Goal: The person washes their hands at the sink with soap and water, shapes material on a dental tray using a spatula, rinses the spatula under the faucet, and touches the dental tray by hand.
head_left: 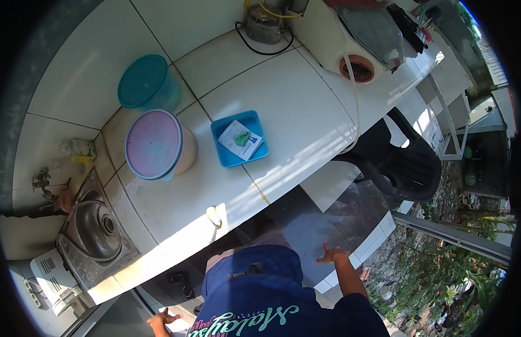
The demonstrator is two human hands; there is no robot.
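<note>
My left hand [164, 321] hangs low beside my body, below the counter edge, fingers apart and holding nothing. On the other side, my right hand [333, 255] is held out over the floor with its fingers spread, touching nothing. Before me on the white tiled counter [288, 106] lies a blue tray [217, 147] with a printed paper [232, 135] and a small green item [242, 138] in it. Left of the tray stands a round tub with a pinkish lid [154, 143]. A small yellow and white object [214, 215] rests near the counter's front edge.
A teal-lidded tub [142, 81] stands behind the pinkish one. At left is a metal sink [95, 230] with a tap [41, 180]. A cream machine [328, 42] occupies the far right, its pale hose trailing over the edge. A black plastic chair [415, 163] stands at right.
</note>
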